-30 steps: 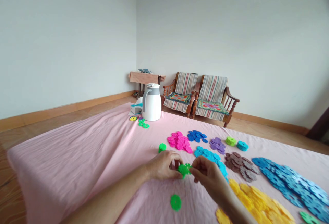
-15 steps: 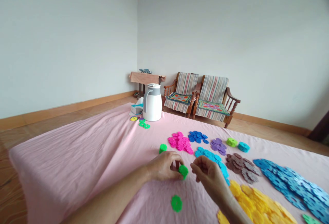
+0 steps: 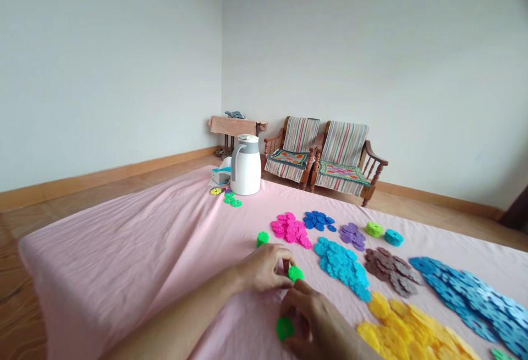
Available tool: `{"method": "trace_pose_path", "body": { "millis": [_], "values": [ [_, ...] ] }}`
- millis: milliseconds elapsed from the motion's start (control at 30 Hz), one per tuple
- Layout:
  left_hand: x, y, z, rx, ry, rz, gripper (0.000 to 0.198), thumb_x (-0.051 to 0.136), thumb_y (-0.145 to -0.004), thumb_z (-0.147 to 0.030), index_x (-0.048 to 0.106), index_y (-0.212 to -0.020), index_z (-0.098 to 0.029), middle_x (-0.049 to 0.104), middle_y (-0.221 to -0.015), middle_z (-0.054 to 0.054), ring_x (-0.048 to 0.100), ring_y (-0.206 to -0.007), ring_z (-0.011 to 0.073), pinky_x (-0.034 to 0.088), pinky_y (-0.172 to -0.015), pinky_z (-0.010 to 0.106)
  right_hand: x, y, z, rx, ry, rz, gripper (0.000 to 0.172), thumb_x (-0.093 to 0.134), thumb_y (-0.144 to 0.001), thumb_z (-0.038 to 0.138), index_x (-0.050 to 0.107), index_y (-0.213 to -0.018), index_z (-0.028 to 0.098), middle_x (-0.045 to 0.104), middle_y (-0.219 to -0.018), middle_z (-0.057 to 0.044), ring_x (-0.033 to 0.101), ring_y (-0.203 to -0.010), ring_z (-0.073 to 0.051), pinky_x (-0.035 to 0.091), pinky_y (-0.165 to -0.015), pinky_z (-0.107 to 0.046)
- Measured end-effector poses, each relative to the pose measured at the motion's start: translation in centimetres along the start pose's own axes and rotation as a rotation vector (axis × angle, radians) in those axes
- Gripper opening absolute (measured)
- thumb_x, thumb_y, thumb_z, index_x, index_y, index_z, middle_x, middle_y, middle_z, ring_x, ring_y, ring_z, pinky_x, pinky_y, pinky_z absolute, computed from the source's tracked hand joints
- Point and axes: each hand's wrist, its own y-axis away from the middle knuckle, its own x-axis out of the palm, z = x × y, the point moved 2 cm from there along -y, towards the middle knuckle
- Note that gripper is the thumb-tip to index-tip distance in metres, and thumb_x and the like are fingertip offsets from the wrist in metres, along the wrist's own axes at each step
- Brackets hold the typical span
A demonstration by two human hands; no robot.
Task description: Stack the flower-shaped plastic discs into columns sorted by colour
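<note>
My left hand (image 3: 268, 266) is closed on a small stack of bright green flower-shaped discs (image 3: 296, 274), pinched between thumb and fingertips just above the pink cloth. My right hand (image 3: 315, 321) has come down over a single green disc (image 3: 284, 328) closer to me. Its thumb is at the disc's lower edge and curled fingers are at the upper edge, partly hiding it. Another upright green stack (image 3: 263, 239) stands just beyond my left hand.
Piles of pink (image 3: 291, 229), dark blue (image 3: 317, 221), purple (image 3: 352, 236), light blue (image 3: 342, 265), brown (image 3: 390, 269) and yellow discs (image 3: 412, 330) lie to the right. A white jug (image 3: 246, 170) stands at the back, with two wooden chairs (image 3: 342, 156) beyond the cloth-covered surface (image 3: 124, 261).
My right hand has moved down and left from beside the held stack to the single green disc, uncovering more of the light blue pile. My left hand stays nearly still.
</note>
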Motion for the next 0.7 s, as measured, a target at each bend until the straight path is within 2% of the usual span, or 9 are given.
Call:
{"method": "trace_pose_path", "body": {
  "millis": [133, 233, 367, 433, 567, 700],
  "values": [
    [-0.1, 0.0, -0.1, 0.004, 0.007, -0.011, 0.023, 0.073, -0.069, -0.026, 0.067, -0.089, -0.017, 0.064, -0.083, 0.002, 0.053, -0.061, 0.0117, 0.040, -0.056, 0.020, -0.5, 0.1, 0.5, 0.030, -0.064, 0.021, 0.021, 0.052, -0.055, 0.005, 0.054, -0.070, 0.019, 0.056, -0.069, 0.003, 0.050, -0.060, -0.009, 0.032, -0.051, -0.018],
    [-0.1, 0.0, -0.2, -0.010, 0.033, -0.008, 0.025, 0.073, -0.069, -0.030, 0.068, -0.089, -0.017, 0.063, -0.082, 0.002, 0.052, -0.059, 0.0109, 0.039, -0.054, 0.019, -1.1, -0.3, 0.1, 0.055, -0.221, -0.058, 0.013, 0.051, -0.062, 0.007, 0.049, -0.065, 0.019, 0.049, -0.057, 0.006, 0.046, -0.055, -0.008, 0.031, -0.050, -0.018],
    [-0.1, 0.1, -0.1, -0.034, 0.074, 0.011, 0.025, 0.072, -0.068, -0.029, 0.067, -0.089, -0.017, 0.062, -0.080, 0.001, 0.054, -0.059, 0.0106, 0.040, -0.053, 0.018, -2.0, -1.3, -1.9, 0.089, -0.407, -0.344, 0.010, 0.052, -0.075, 0.021, 0.049, -0.066, 0.019, 0.052, -0.059, 0.004, 0.051, -0.055, -0.010, 0.036, -0.052, -0.021],
    [-0.1, 0.1, -0.1, -0.035, 0.080, 0.014, 0.026, 0.072, -0.068, -0.030, 0.067, -0.090, -0.017, 0.062, -0.081, 0.002, 0.055, -0.061, 0.0111, 0.040, -0.053, 0.018, -2.2, -1.7, -2.8, 0.095, -0.449, -0.419, 0.014, 0.055, -0.076, 0.028, 0.050, -0.067, 0.019, 0.054, -0.059, 0.002, 0.053, -0.056, -0.012, 0.037, -0.052, -0.022],
    [0.0, 0.1, 0.0, -0.050, 0.090, 0.016, 0.029, 0.074, -0.067, -0.032, 0.066, -0.090, -0.016, 0.062, -0.080, 0.002, 0.056, -0.061, 0.0116, 0.040, -0.051, 0.018, -2.2, -2.3, -3.7, 0.079, -0.524, -0.445, 0.016, 0.057, -0.075, 0.033, 0.053, -0.069, 0.018, 0.055, -0.059, 0.002, 0.054, -0.056, -0.013, 0.038, -0.051, -0.023],
    [0.0, 0.1, 0.0, -0.050, 0.087, 0.009, 0.028, 0.075, -0.065, -0.029, 0.066, -0.088, -0.016, 0.061, -0.078, 0.001, 0.055, -0.060, 0.0114, 0.040, -0.051, 0.018, -1.9, -2.6, -4.1, 0.113, -0.477, -0.460, 0.017, 0.057, -0.075, 0.034, 0.055, -0.070, 0.018, 0.055, -0.059, 0.002, 0.054, -0.055, -0.013, 0.037, -0.051, -0.024]
  ]
}}
